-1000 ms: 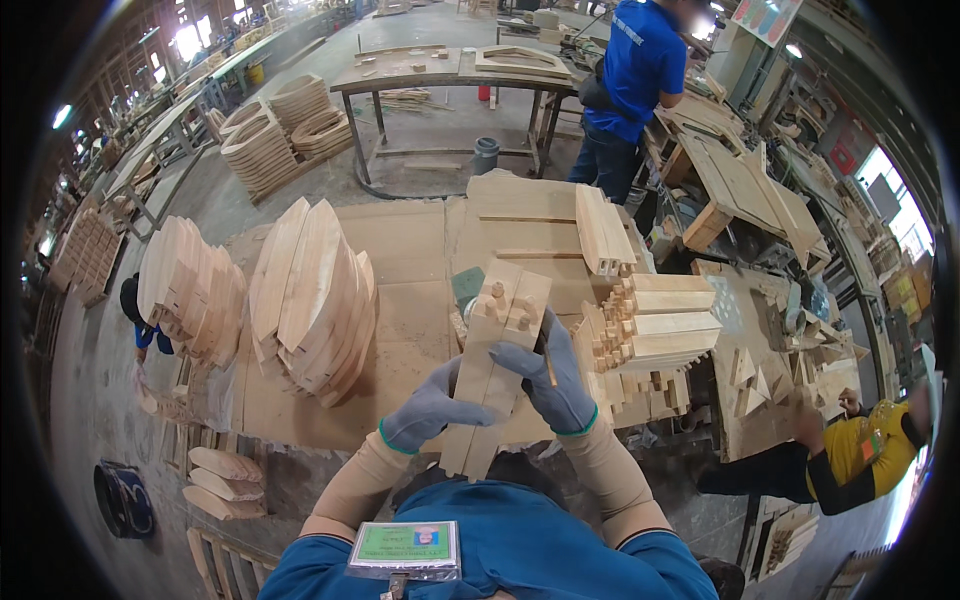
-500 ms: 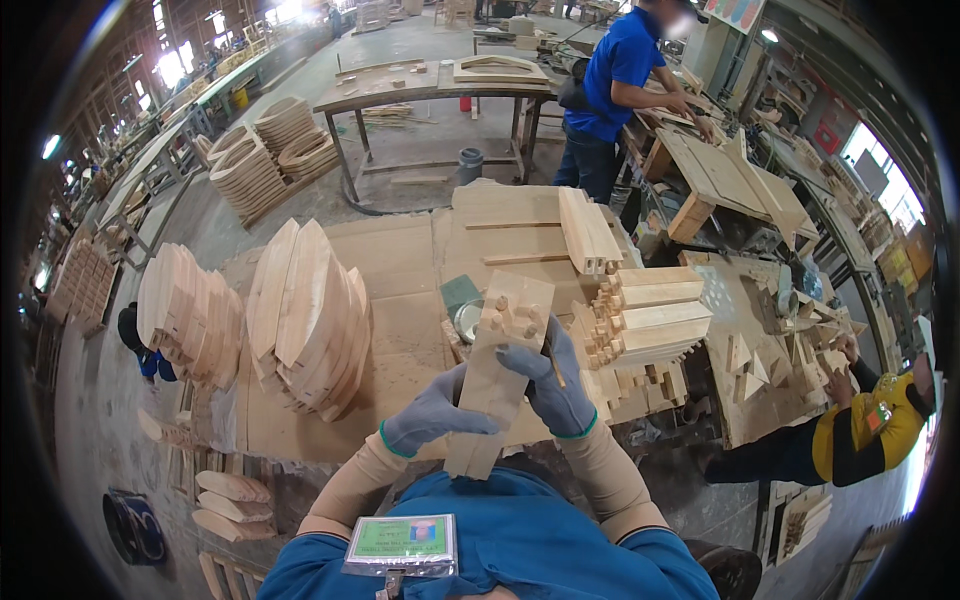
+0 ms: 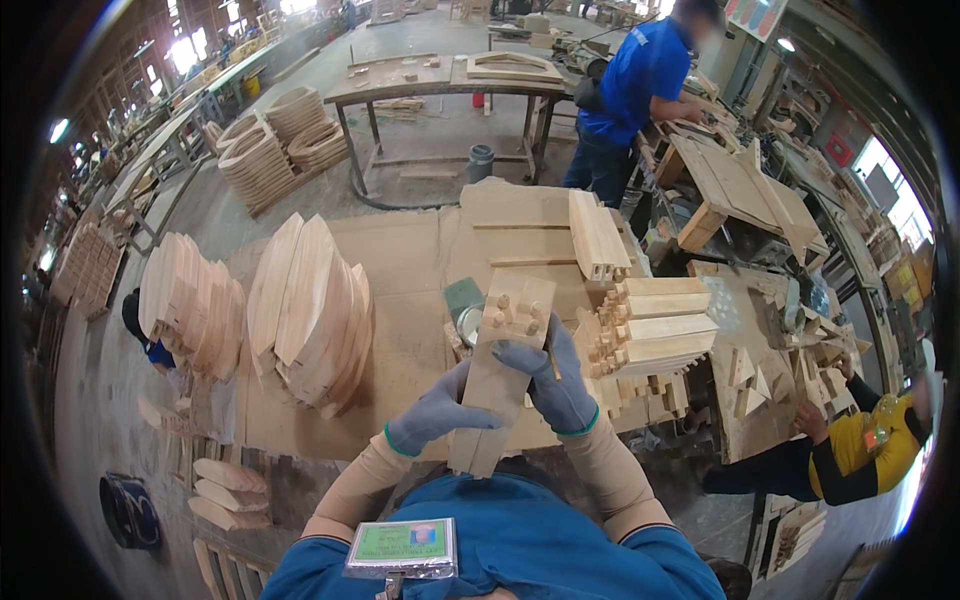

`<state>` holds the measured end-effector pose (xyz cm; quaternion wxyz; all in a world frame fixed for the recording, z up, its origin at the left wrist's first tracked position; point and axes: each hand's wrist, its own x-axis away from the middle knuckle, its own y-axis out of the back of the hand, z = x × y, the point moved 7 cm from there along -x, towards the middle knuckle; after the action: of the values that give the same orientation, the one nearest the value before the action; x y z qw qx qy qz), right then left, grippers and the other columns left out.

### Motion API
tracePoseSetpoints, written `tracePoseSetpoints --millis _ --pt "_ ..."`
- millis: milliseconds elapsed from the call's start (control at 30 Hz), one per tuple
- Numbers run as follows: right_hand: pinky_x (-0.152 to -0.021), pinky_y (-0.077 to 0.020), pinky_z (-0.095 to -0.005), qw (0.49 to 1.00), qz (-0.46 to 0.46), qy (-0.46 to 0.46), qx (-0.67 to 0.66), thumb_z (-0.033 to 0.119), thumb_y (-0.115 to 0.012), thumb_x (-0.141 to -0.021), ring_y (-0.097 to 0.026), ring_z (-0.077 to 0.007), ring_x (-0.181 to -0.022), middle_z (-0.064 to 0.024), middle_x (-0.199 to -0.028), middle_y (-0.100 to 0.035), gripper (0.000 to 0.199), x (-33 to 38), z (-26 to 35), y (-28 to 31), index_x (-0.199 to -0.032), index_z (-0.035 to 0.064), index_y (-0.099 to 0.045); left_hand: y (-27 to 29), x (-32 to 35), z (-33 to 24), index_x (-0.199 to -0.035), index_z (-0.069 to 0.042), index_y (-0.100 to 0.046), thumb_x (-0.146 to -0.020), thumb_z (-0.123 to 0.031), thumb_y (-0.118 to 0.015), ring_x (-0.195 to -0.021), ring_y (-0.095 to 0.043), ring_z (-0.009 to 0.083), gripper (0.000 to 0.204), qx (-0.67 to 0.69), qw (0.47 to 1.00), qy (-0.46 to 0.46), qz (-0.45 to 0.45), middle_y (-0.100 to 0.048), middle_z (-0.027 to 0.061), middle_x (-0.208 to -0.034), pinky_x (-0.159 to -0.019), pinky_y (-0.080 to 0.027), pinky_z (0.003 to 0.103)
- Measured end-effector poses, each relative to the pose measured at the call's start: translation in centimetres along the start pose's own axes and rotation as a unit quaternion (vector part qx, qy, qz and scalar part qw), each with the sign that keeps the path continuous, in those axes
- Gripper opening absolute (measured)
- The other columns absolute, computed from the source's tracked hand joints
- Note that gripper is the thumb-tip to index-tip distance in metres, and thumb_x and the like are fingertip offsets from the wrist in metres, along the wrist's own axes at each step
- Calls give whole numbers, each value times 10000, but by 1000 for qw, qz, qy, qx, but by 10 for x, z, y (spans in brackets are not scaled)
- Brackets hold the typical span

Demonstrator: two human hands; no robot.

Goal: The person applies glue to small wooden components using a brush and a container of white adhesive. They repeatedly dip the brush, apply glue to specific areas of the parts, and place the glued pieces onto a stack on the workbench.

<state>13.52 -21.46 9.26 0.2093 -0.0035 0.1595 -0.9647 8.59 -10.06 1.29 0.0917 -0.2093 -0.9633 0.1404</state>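
Centrally, the pale wooden board (image 3: 490,400) is held just above the near edge of the bench (image 3: 405,370), its long axis leaning toward 1 o'clock, with short round pegs (image 3: 503,301) by its upper end. At its 8 o'clock, the gloved left grip (image 3: 432,412) pinches it, thumb across the face; at 2 o'clock, the right grip (image 3: 560,385) is closed on the other edge, a thin stick (image 3: 555,362) beside its fingers. The board partly blocks a round tin (image 3: 468,325) at 11 o'clock, next to a green pad (image 3: 462,294). Toward 2 o'clock sits a stack of rails (image 3: 665,320); at 1 o'clock, a bundle of slats (image 3: 598,235). Pointed boards (image 3: 310,310) crowd 10 o'clock. Beyond the bench, a grey bin (image 3: 481,165) stands at 12 o'clock, a worker in blue (image 3: 640,75) at 1, another in yellow and black (image 3: 880,440) at 3. Compared with half a second ago, both grips keep their hold, while the yellow-clad worker's lower hand has drawn back from the wood pieces.
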Motion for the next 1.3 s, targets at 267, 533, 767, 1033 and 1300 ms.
tracePoseSetpoints --millis 267,533,767,1033,1300 --pt "-870 -496 -308 992 -72 104 -3 149 -757 -799 -599 -176 -1002 -123 -1099 -599 529 -18 -25 -3 -1210 -9 -463 -14 26 -54 -1367 16 -302 -651 -231 -836 -1056 -605 291 926 -465 793 -230 -318 -587 192 -1127 -888 -495 370" --pt "-892 -501 -343 995 26 -17 -92 205 -542 -960 -583 -169 -993 -113 -1070 -596 384 -30 -47 33 -1265 -14 -463 38 65 -45 -1303 6 -385 -649 -209 -831 -942 -646 284 820 -465 768 -121 -423 -598 183 -1091 -795 -523 368" --pt "-780 -570 -311 995 -52 -77 29 100 -585 -929 -639 -179 -855 -103 -941 -620 166 -37 -97 115 -978 -55 -622 64 115 -22 -1308 4 -410 -633 -110 -797 -1041 -579 211 787 -400 810 0 -429 -583 157 -1127 -896 -470 343" --pt "-726 -573 -281 993 -83 -86 -16 18 -626 -883 -663 -172 -760 -96 -852 -655 64 -55 -168 114 -925 -31 -627 63 132 5 -1300 -12 -425 -600 -179 -808 -996 -630 243 816 -433 788 85 -429 -621 158 -1098 -852 -501 360" --pt "-705 -553 -243 993 -110 -13 43 27 -635 -884 -631 -112 -729 -65 -818 -652 43 -58 -200 110 -881 -15 -626 65 133 8 -1294 -20 -436 -608 -190 -783 -989 -639 257 788 -429 787 94 -433 -625 170 -1087 -841 -508 366"
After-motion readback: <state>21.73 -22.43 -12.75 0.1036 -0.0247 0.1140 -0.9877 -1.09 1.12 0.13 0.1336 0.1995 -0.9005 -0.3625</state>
